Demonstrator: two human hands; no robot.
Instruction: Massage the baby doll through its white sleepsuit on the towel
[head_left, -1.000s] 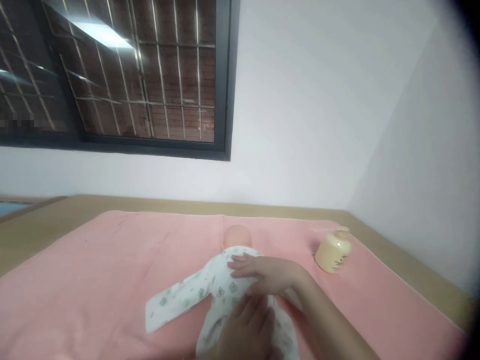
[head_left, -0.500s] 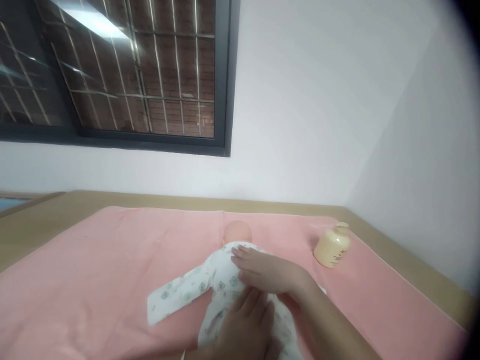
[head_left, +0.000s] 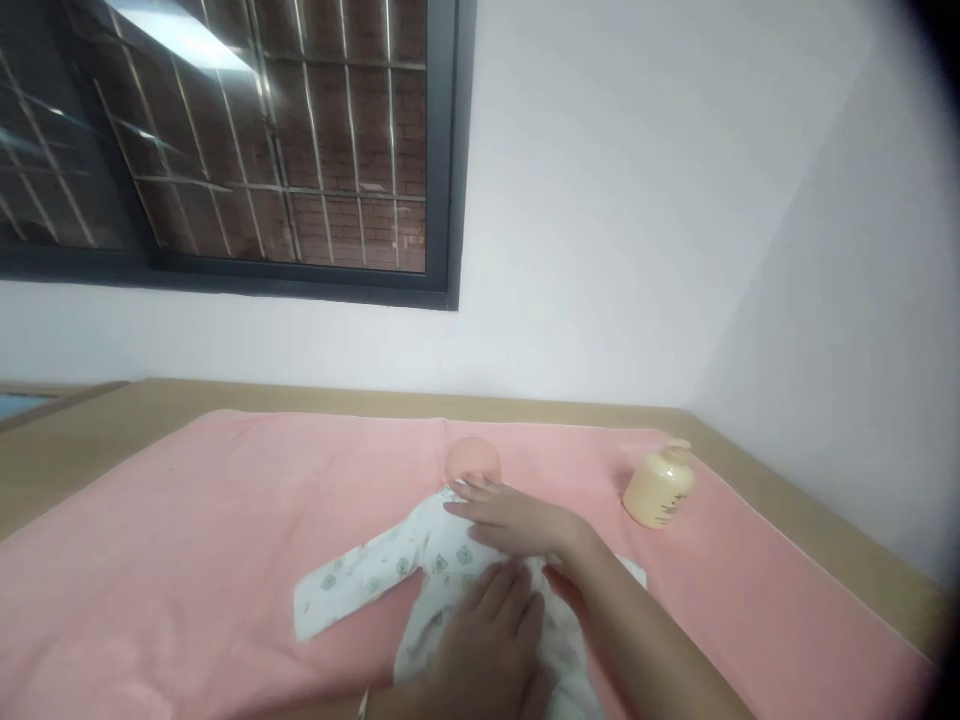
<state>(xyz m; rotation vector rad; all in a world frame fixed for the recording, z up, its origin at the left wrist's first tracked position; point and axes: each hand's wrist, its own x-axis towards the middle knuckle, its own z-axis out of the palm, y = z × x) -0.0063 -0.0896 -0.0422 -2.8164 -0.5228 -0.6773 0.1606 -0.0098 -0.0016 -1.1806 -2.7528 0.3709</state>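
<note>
On pink blanket (head_left: 187, 540) | both hands' fingers still flat, released, on doll (head_left: 442, 545) | right hand (head_left: 514, 520) nearer head

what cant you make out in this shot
- Head view: front of the white printed baby garment, under the left hand and right hand.
- Doll's peach head: blurred.
- Dark print on the cream plastic bottle: too small.
- Garment's lower part: cut by the bottom edge.

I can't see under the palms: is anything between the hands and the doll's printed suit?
Nothing visible. The right hand lies flat on the suit near the doll's head; the left hand rests lower on it.
</note>
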